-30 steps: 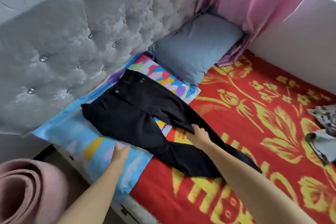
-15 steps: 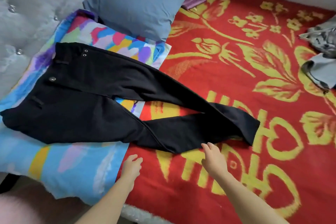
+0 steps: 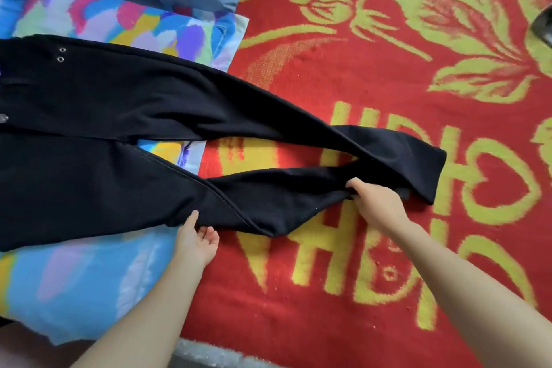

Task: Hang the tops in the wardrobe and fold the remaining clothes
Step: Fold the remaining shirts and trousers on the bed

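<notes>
Black trousers (image 3: 119, 104) with metal eyelets lie flat, waist on a colourful pillow (image 3: 74, 272), legs meeting at the hems on a red blanket (image 3: 358, 69). The right hand (image 3: 378, 206) pinches the near leg's bunched cloth. The left hand (image 3: 195, 240), fingers loosely curled, touches the near edge; whether it grips is unclear.

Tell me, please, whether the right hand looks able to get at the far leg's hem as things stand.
Probably yes: the hem lies uncovered on the blanket just beyond the right hand, though that hand pinches the trousers' near leg and would have to let go first.
</notes>
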A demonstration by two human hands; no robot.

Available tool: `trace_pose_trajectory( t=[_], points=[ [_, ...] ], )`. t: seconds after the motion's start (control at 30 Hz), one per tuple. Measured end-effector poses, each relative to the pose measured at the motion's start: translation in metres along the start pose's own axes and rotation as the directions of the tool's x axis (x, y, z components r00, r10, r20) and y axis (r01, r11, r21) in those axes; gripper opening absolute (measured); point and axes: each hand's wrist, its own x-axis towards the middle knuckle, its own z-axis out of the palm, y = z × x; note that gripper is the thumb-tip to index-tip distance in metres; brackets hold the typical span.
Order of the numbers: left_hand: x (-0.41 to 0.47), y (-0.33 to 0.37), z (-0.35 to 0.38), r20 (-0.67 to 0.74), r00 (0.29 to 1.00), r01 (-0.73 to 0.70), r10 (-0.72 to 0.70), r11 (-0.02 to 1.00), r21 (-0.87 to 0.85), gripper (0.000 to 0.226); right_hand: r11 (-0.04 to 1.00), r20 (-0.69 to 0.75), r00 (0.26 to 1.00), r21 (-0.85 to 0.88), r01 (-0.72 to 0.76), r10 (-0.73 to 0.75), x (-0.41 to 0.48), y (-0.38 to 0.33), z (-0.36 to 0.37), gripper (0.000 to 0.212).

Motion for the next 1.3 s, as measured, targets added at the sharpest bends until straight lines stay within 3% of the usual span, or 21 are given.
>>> trace_pose_trajectory(
  t=[0.07,0.13,0.2,0.3,0.37,0.47,0.53,0.63,0.7,0.77,0.87,0.93,1.0,1.07,1.2,1.3],
  points=[
    [-0.005,0.000,-0.002,-0.002,1.000,-0.023,0.023,0.999,-0.028,0.017,0.954,0.239,0.970,0.282,-0.106,0.037,-0.009,0.014,-0.022,0.015],
    [-0.019,-0.003,-0.003,0.025,0.998,-0.051,0.054,0.994,-0.101,0.007,0.821,0.475,0.879,0.515,-0.248,-0.033,-0.027,0.036,-0.051,0.007],
    [-0.037,-0.009,-0.001,0.122,0.990,-0.049,0.074,0.980,-0.194,0.004,0.657,0.629,0.771,0.621,-0.426,-0.094,-0.048,0.060,-0.073,0.009],
    [-0.053,-0.024,0.004,0.206,0.977,0.003,0.056,0.961,-0.276,0.003,0.475,0.716,0.698,0.622,-0.623,-0.023,-0.074,0.082,-0.076,0.016],
    [-0.050,-0.036,0.002,0.160,0.986,0.003,0.036,0.971,-0.238,0.012,0.560,0.673,0.730,0.562,-0.610,0.120,-0.080,0.088,-0.052,0.028],
    [-0.041,-0.054,-0.012,0.089,0.996,-0.025,0.027,0.999,-0.026,0.035,0.844,0.445,0.827,0.240,-0.480,0.344,-0.088,0.088,-0.007,0.033],
    [-0.038,-0.064,-0.016,0.096,0.995,-0.029,0.013,0.985,0.168,0.041,0.847,0.399,0.813,0.141,-0.512,0.424,-0.102,0.088,0.015,0.031],
    [-0.040,-0.069,-0.013,0.099,0.995,0.001,-0.031,0.955,0.295,0.038,0.845,0.372,0.776,-0.044,-0.533,0.509,-0.131,0.099,0.036,0.048],
    [-0.039,-0.068,-0.010,0.061,0.998,-0.002,-0.017,0.951,0.310,0.035,0.807,0.317,0.751,-0.093,-0.584,0.580,-0.145,0.112,0.046,0.042],
    [-0.040,-0.069,-0.009,0.029,1.000,-0.016,0.008,0.959,0.284,0.032,0.701,0.280,0.707,0.139,-0.699,0.649,-0.154,0.126,0.051,0.022],
    [-0.051,-0.077,-0.013,-0.012,0.997,-0.065,0.071,0.958,0.278,0.031,0.296,0.330,0.650,0.689,-0.662,0.685,-0.166,0.139,0.046,0.012],
    [-0.061,-0.087,-0.015,-0.031,0.993,-0.099,0.113,0.951,0.293,0.031,0.123,0.330,0.637,0.820,-0.559,0.696,-0.174,0.150,0.035,0.015],
    [-0.070,-0.096,-0.017,-0.034,0.988,-0.130,0.148,0.941,0.312,0.020,0.117,0.285,0.646,0.855,-0.505,0.708,-0.176,0.160,0.026,0.015],
    [-0.082,-0.109,-0.013,-0.024,0.989,-0.129,0.146,0.927,0.351,0.002,0.174,0.215,0.633,0.853,-0.493,0.744,-0.178,0.176,0.021,0.013],
    [-0.101,-0.150,-0.008,-0.043,0.995,-0.066,0.094,0.897,0.436,0.008,0.240,0.142,0.545,0.787,-0.568,0.826,-0.194,0.218,0.024,0.021],
    [-0.110,-0.183,-0.009,-0.106,0.991,-0.020,0.082,0.874,0.486,0.031,0.314,0.143,0.479,0.590,-0.744,0.866,-0.206,0.238,0.030,0.026]
  ],
)
